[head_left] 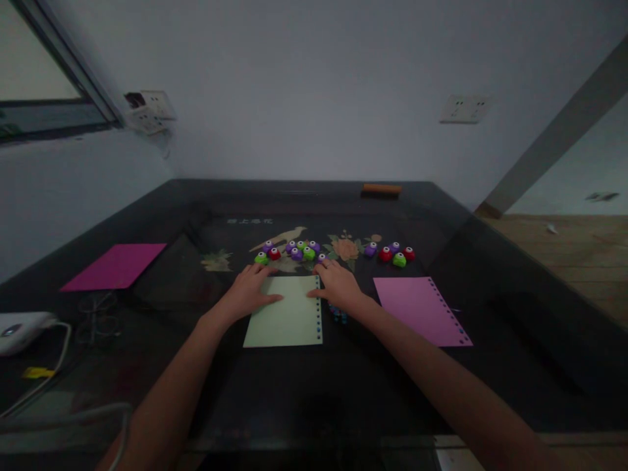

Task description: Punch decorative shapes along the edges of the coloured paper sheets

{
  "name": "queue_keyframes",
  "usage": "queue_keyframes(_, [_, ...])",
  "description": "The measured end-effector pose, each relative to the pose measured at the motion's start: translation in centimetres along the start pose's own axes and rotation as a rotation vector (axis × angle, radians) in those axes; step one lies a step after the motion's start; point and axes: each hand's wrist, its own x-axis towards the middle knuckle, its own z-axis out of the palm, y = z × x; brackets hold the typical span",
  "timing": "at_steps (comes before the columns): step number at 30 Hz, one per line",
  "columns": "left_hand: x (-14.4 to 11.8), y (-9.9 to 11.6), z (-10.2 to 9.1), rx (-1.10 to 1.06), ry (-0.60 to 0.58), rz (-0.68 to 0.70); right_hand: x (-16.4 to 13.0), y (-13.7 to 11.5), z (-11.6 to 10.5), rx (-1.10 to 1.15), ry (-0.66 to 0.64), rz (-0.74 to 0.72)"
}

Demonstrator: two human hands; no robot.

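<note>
A pale green sheet of paper (287, 320) with a punched right edge lies flat on the dark table (343, 386). My left hand (252, 288) rests on its top left corner, fingers spread. My right hand (338, 284) lies on its top right corner, fingers flat. Just beyond my hands sits a row of small purple, green and red craft punches (292, 251). A second cluster of punches (395, 254) lies further right. Small blue bits (338, 316) lie under my right wrist.
A pink sheet (419, 311) with a punched edge lies to the right, a magenta sheet (115, 266) at far left. A white device with a cable (22, 329) and glasses (98, 314) sit at the left. An orange block (381, 189) lies at the far edge.
</note>
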Motion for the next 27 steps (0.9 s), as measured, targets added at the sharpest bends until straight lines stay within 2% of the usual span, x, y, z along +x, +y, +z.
queue_keyframes(7, [-0.01, -0.61, 0.22, -0.017, 0.014, 0.064, -0.35, -0.80, -0.39, -0.032, 0.039, -0.006])
queue_keyframes(15, [0.03, -0.53, 0.25, -0.055, 0.021, 0.080, -0.37, -1.00, -0.70, 0.029, 0.019, 0.004])
queue_keyframes(27, [-0.03, -0.03, -0.15, -0.052, 0.001, 0.065, 0.07, -0.44, -0.07, 0.180, -0.009, 0.130])
